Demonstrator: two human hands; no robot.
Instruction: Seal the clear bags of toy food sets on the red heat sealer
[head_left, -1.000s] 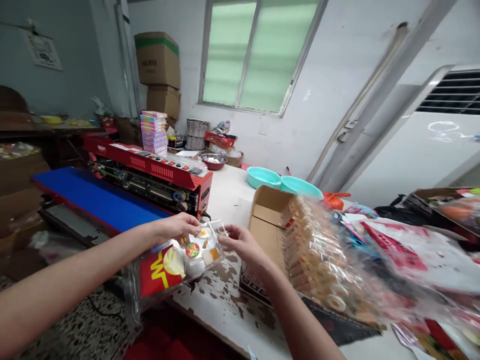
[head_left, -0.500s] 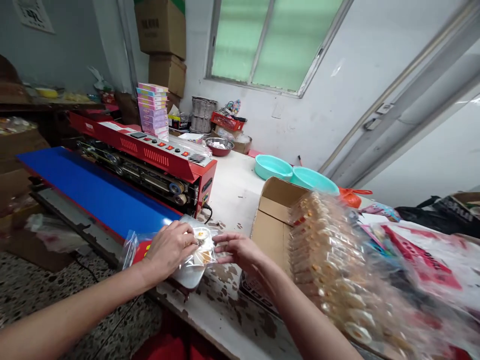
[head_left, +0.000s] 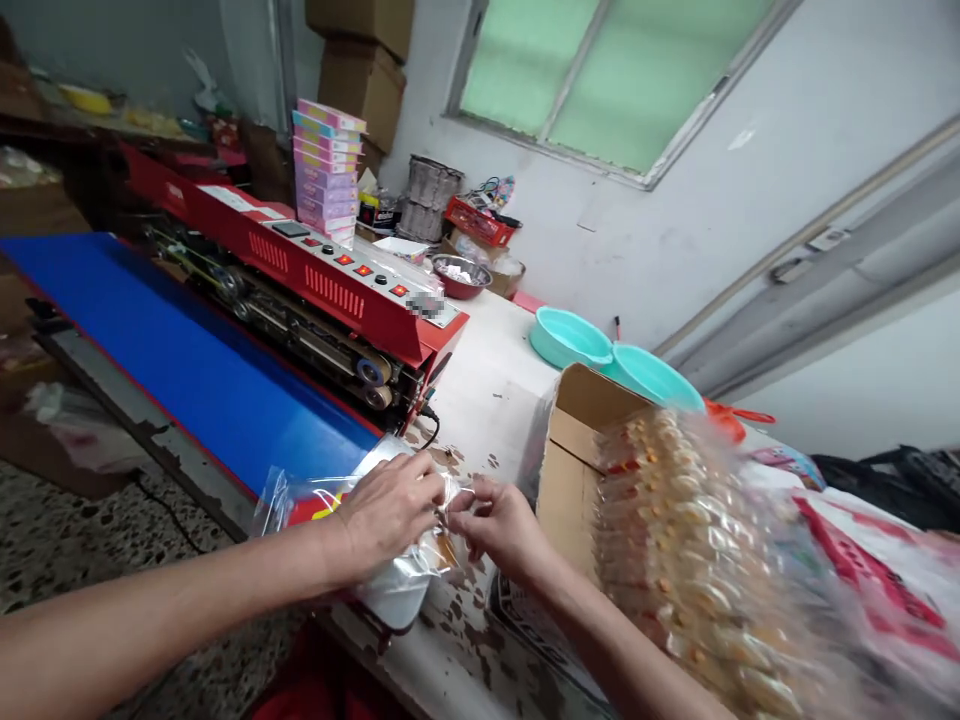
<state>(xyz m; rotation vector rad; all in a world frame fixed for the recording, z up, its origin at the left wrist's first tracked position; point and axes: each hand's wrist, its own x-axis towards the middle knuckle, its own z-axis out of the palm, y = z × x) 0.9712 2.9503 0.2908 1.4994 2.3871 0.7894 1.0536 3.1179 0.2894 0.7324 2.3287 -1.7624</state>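
Cluttered workshop, chipped white bench (head_left: pixel 487 390). Red sealer (head_left: pixel 337 285) with blue belt (head_left: pixel 172 350) along bench's left. Open carton (head_left: pixel 574 455) and row of clear packets (head_left: pixel 675 520) just right, within reach. Clear bag (head_left: pixel 296 495) lies at bench edge, touching belt end. Left hand (head_left: pixel 390 505) clamps bag down, fingers curled on it. Right hand (head_left: pixel 502 520) pinches its mouth, probably to keep it flat and closed.

I am seeing bare tabletop (head_left: pixel 487 380) lying open for my right hand (head_left: pixel 499 520) left of the cardboard box (head_left: pixel 571 478). Farther left of the box the red sealer (head_left: pixel 322 280) is walling it in, and right of the box blurred, seemingly bagged packets (head_left: pixel 675 520) are blocking.
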